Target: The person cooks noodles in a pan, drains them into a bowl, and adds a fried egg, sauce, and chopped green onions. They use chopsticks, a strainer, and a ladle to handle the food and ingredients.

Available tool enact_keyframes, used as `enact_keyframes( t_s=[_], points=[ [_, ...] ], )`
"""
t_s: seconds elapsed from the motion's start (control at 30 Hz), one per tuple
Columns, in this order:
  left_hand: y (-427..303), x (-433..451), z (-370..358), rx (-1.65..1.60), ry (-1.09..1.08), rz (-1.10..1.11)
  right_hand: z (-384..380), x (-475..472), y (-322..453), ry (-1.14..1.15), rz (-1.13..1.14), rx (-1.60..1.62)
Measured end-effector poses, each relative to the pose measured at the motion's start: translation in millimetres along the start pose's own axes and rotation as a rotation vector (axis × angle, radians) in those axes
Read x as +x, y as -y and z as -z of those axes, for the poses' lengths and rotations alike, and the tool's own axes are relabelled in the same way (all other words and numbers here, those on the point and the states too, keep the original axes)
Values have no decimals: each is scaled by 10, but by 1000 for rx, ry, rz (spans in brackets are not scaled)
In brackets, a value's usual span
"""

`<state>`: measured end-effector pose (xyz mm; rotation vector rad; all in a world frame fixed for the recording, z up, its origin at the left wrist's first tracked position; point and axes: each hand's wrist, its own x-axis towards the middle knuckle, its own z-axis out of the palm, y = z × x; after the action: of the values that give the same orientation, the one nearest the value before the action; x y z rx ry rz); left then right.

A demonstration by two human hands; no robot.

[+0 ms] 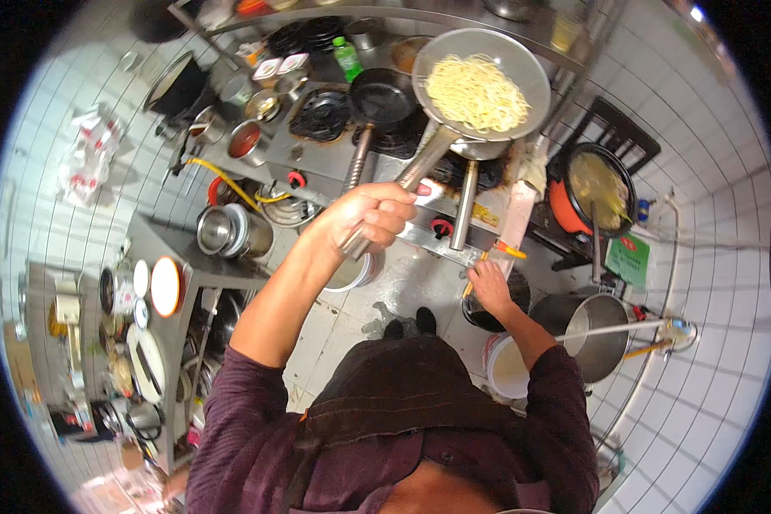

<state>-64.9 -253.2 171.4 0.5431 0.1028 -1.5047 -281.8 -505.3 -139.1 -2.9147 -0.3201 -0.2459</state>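
My left hand (376, 215) grips the steel handle of a grey frying pan (535, 77), raised over the stove's right part. Pale yellow noodles (478, 92) lie in a heap inside it. Under this pan sits a steel saucepan (465, 205), its handle pointing toward me. At the stove's front right corner is my right hand (490, 283), fingers curled by a thin orange stick; whether they hold it is unclear. An orange and yellow object (511, 249) lies just beyond these fingers. A black frying pan (383, 99) rests on the stove (283, 154), left of the noodles.
A green-capped bottle (347, 59) and a pot of red sauce (247, 141) stand at the back left. To the right are an orange pot with food (597, 189) and a large steel stockpot (607, 337). A steel counter (215, 254) is at left. White buckets (511, 366) stand on the floor.
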Motion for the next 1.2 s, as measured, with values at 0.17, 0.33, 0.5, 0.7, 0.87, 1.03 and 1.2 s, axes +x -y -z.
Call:
enact_keyframes(
  t_s=[0.17, 0.33, 0.5, 0.7, 0.87, 1.03, 1.2],
  points=[
    [33, 91, 295, -142, 95, 69, 34, -8, 34, 90, 149, 110],
    [170, 144, 392, -139, 151, 93, 251, -132, 337, 131, 331, 56],
    [157, 143, 366, -28, 198, 13, 462, -323, 589, 339, -14, 400],
    [158, 39, 212, -40, 122, 0, 1013, -466, 880, 166, 351, 290],
    [268, -241, 49, -46, 10, -41, 1633, -529, 1100, 343, -512, 900],
    [383, -386, -3, -61, -9, -102, 2092, -619, 907, -750, -894, 1554],
    [624, -713, -19, -109, -41, -182, 2366, -650, 816, -996, -811, 2011]
  ],
)
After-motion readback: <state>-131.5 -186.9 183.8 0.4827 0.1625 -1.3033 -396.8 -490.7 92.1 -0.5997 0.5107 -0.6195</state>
